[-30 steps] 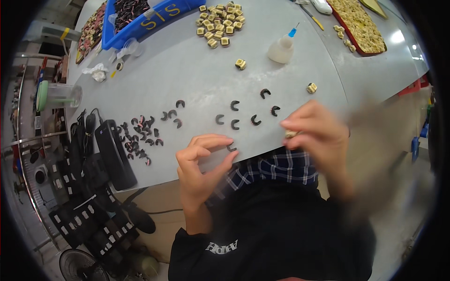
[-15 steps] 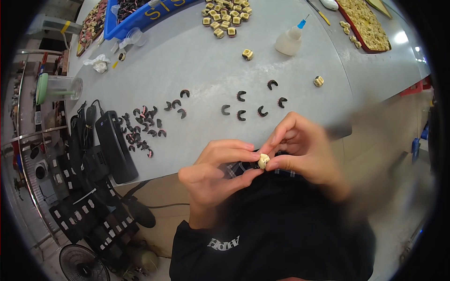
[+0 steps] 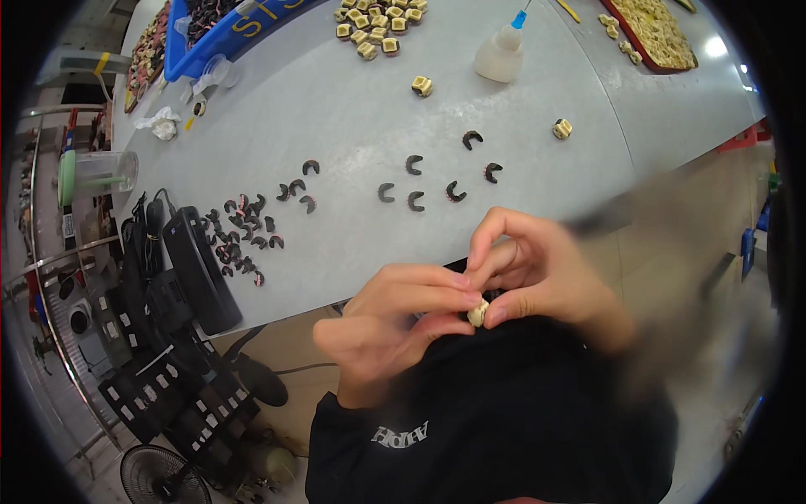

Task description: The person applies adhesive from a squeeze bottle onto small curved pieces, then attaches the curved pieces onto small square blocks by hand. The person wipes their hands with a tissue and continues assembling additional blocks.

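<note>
The cream block [image 3: 478, 314] is where the hands meet, off the near edge of the table [image 3: 353, 244], in front of the black shirt [image 3: 520, 403]. The left hand [image 3: 390, 315] pinches it, fingertips above and thumb below; the right hand [image 3: 550, 273] has its thumb against the block's right side and its forefinger bent near the left fingertips. Whether the right fingers close on it too, or a dark piece sits between them, I cannot tell. With no tabletop under it, the block could drop past the table's edge if the pinch slips, the small faces giving fingertips little hold; uneven pressing from the two thumbs could tilt it. Just beyond the hands lie six loose black C-pieces [image 3: 416, 201], which a sleeve or knuckle could knock about; a heap [image 3: 243, 228] of more is left of the left hand, beside a black box [image 3: 201, 269]. Ahead of the hands stands a bottle [image 3: 499, 57] with an upturned needle tip, a likely snag for any far reach.
</note>
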`<action>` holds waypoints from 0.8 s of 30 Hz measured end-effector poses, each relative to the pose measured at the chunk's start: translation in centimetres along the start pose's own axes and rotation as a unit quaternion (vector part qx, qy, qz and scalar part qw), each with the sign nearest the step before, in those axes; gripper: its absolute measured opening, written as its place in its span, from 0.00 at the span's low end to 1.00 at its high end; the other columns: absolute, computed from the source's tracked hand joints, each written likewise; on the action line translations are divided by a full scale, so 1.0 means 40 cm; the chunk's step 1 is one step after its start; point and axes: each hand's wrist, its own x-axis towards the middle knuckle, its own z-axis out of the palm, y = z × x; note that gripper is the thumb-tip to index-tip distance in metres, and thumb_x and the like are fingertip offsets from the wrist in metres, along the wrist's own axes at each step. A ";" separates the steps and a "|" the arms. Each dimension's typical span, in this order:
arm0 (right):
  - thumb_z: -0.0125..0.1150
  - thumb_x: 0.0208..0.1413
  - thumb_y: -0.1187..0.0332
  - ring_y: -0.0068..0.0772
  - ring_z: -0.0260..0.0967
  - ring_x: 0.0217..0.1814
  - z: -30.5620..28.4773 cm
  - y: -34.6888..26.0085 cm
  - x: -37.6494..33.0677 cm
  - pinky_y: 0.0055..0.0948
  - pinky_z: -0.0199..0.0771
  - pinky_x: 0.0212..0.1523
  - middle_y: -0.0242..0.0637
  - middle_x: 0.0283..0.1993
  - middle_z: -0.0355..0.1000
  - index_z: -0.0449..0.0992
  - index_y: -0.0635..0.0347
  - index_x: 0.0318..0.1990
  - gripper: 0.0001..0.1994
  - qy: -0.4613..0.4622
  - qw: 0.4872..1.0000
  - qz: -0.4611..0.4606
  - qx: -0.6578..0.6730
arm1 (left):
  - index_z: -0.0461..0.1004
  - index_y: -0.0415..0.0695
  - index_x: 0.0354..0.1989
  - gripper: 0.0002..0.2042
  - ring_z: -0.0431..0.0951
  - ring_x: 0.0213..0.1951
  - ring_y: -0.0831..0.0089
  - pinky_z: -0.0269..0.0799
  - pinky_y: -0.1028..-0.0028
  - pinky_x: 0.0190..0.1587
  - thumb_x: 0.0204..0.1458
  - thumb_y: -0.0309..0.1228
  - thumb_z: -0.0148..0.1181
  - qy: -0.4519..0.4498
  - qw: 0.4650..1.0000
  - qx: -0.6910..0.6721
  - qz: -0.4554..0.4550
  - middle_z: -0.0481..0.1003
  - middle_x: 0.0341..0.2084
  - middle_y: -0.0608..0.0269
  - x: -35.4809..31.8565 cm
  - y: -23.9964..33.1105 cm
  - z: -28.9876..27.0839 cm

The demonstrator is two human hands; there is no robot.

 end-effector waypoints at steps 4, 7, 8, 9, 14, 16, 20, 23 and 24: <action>0.62 0.44 0.87 0.32 0.72 0.44 -0.013 0.035 0.009 0.28 0.72 0.46 0.48 0.39 0.74 0.58 0.64 0.44 0.22 -0.055 0.996 -0.053 0.045 | 0.49 0.47 0.36 0.28 0.77 0.27 0.53 0.69 0.69 0.27 0.39 0.25 0.69 -0.013 0.998 0.005 0.067 0.76 0.23 0.47 0.005 -0.007 0.001; 0.63 0.42 0.88 0.32 0.71 0.43 -0.021 0.060 0.011 0.29 0.71 0.46 0.49 0.39 0.74 0.55 0.62 0.44 0.25 -0.077 0.989 -0.103 0.079 | 0.49 0.47 0.36 0.29 0.77 0.27 0.54 0.67 0.68 0.26 0.38 0.24 0.69 -0.030 0.997 0.017 0.070 0.76 0.23 0.47 0.008 -0.004 0.000; 0.63 0.42 0.88 0.33 0.71 0.43 -0.024 0.065 0.011 0.29 0.70 0.46 0.50 0.39 0.74 0.54 0.61 0.43 0.26 -0.085 0.985 -0.126 0.080 | 0.49 0.47 0.36 0.29 0.77 0.27 0.54 0.67 0.68 0.27 0.37 0.24 0.69 -0.042 0.997 0.006 0.069 0.76 0.23 0.46 0.009 -0.003 -0.001; 0.63 0.42 0.88 0.33 0.71 0.43 -0.026 0.069 0.011 0.29 0.70 0.46 0.50 0.39 0.74 0.54 0.61 0.43 0.26 -0.085 0.985 -0.125 0.084 | 0.49 0.47 0.36 0.29 0.77 0.27 0.54 0.67 0.68 0.27 0.37 0.23 0.70 -0.048 0.997 0.000 0.067 0.76 0.23 0.46 0.010 -0.001 0.000; 0.62 0.42 0.89 0.33 0.71 0.43 -0.034 0.077 0.009 0.28 0.70 0.44 0.50 0.40 0.74 0.53 0.59 0.41 0.26 -0.071 0.985 -0.116 0.108 | 0.53 0.42 0.30 0.24 0.77 0.30 0.56 0.68 0.68 0.29 0.36 0.20 0.69 -0.034 0.997 -0.028 0.060 0.77 0.26 0.48 0.014 -0.007 0.009; 0.61 0.43 0.88 0.32 0.71 0.43 -0.035 0.078 0.008 0.28 0.70 0.44 0.50 0.40 0.74 0.53 0.58 0.41 0.25 -0.066 0.982 -0.093 0.152 | 0.49 0.47 0.37 0.30 0.77 0.28 0.53 0.68 0.68 0.29 0.37 0.24 0.70 -0.042 0.996 0.012 0.073 0.77 0.24 0.46 0.014 -0.015 0.014; 0.58 0.45 0.88 0.31 0.71 0.44 -0.029 0.081 0.004 0.27 0.69 0.44 0.48 0.41 0.73 0.54 0.57 0.40 0.22 -0.038 0.971 -0.071 0.226 | 0.49 0.48 0.37 0.30 0.77 0.30 0.52 0.69 0.67 0.29 0.38 0.26 0.70 0.005 0.998 0.024 0.063 0.77 0.25 0.46 0.009 -0.027 0.029; 0.56 0.46 0.88 0.31 0.70 0.44 -0.021 0.082 -0.001 0.26 0.68 0.45 0.47 0.43 0.72 0.56 0.56 0.39 0.19 -0.006 0.970 -0.062 0.234 | 0.49 0.47 0.37 0.30 0.77 0.32 0.51 0.70 0.68 0.29 0.38 0.27 0.70 0.027 0.999 0.018 0.043 0.77 0.26 0.45 0.007 -0.023 0.038; 0.56 0.46 0.88 0.31 0.70 0.44 -0.020 0.082 -0.001 0.26 0.68 0.45 0.47 0.43 0.72 0.56 0.56 0.39 0.19 -0.007 0.970 -0.062 0.237 | 0.49 0.47 0.37 0.29 0.77 0.33 0.51 0.71 0.68 0.29 0.38 0.26 0.70 0.029 0.999 0.019 0.029 0.77 0.26 0.44 0.007 -0.020 0.040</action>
